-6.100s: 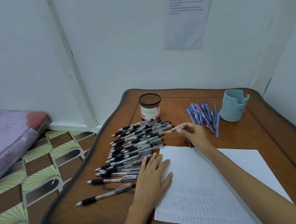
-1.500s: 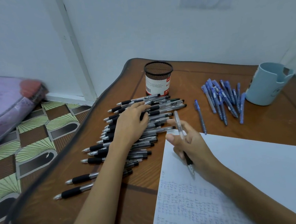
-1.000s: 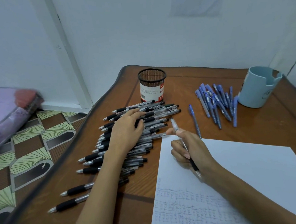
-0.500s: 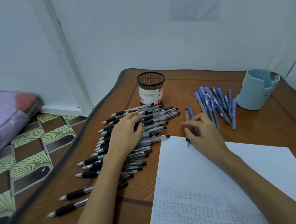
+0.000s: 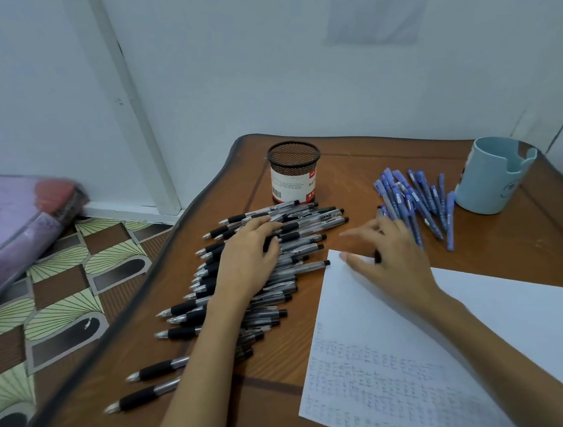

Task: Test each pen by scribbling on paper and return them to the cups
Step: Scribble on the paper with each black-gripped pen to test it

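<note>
Pens (image 5: 305,226) with black grips lie heaped under our left hand (image 5: 246,254), which rests flat on them, fingers loosely spread and gripping none. Blue pens (image 5: 413,200) sit in a looser bunch just beyond our right hand (image 5: 391,258). That hand is blurred, its fingers splayed low over the far corner of the paper (image 5: 489,313). A dark pen tip (image 5: 377,257) shows beneath it, and we cannot tell whether the hand holds that pen or merely covers it. Both cups stand past the hands, the mesh cup (image 5: 295,174) beyond the left one and the blue cup (image 5: 493,175) beyond the blue bunch. No pen stands in either.

The main risk we see is the sorting going astray. A dark pen set down beside the blue bunch could end in the wrong cup, and a tested pen dropped back on the heap would be lost among untested ones. The heap runs close to the edge of the surface (image 5: 533,240) on the left hand's outer side, so a careless sweep could roll pens onto the floor (image 5: 58,303). If no hand holds the paper down, a scribble could skid it.
</note>
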Tool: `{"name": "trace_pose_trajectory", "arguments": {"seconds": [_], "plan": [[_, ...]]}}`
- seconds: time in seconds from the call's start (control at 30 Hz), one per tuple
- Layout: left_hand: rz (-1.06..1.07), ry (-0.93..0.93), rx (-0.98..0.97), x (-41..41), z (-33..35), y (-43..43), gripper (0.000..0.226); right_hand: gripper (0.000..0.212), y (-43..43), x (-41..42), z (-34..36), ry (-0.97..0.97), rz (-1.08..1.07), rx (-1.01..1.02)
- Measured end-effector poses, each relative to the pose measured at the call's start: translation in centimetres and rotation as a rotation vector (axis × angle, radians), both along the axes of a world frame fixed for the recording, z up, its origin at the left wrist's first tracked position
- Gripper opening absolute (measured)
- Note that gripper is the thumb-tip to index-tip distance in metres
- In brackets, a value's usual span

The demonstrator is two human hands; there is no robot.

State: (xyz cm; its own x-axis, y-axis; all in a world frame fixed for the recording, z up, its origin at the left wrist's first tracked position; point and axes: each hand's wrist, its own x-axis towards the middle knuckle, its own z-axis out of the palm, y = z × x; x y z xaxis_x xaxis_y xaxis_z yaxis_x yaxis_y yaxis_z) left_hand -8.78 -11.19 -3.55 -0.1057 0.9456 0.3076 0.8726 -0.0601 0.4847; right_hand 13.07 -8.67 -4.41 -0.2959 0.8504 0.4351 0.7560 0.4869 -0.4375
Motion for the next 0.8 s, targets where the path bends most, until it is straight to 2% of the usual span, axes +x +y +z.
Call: {"name": "trace_pose_trajectory", "arguments": {"seconds": [0.17, 0.27, 0.33, 0.43, 0.57, 0.67, 0.73, 0.8], "plan": [[-0.001, 0.001, -0.003, 0.0, 0.1, 0.0, 0.035, 0.047, -1.9, -3.0, -1.9, -0.163, 0.160, -0.002], [-0.011, -0.017, -0.013, 0.0, 0.1, -0.1, 0.035, 0.043, -2.4, -2.4, -2.1, -0.091, 0.177, 0.000], [-0.020, -0.025, -0.022, -0.1, 0.2, -0.1, 0.035, 0.030, -2.8, -1.8, -1.9, 0.001, 0.200, -0.079], [-0.036, -0.065, -0.032, -0.6, 0.3, 0.0, 0.033, 0.007, -3.2, -1.1, -0.8, 0.351, 0.225, -0.279], [-0.048, -0.166, -0.001, -0.9, 0.5, 0.0, 0.029, 0.020, -2.7, 0.1, 2.5, 1.090, 0.184, -0.652], [-0.039, -0.149, 0.001, -0.9, 0.4, 0.1, 0.029, 0.023, -1.8, 0.9, 5.0, 1.592, 0.246, -0.836], [-0.032, -0.113, -0.003, -0.9, 0.3, 0.1, 0.029, 0.016, -1.6, 0.9, 5.8, 1.752, 0.296, -0.908], [-0.029, -0.091, -0.003, -0.7, 0.3, 0.1, 0.029, 0.017, -2.0, 0.4, 5.4, 1.765, 0.338, -0.942]]}}
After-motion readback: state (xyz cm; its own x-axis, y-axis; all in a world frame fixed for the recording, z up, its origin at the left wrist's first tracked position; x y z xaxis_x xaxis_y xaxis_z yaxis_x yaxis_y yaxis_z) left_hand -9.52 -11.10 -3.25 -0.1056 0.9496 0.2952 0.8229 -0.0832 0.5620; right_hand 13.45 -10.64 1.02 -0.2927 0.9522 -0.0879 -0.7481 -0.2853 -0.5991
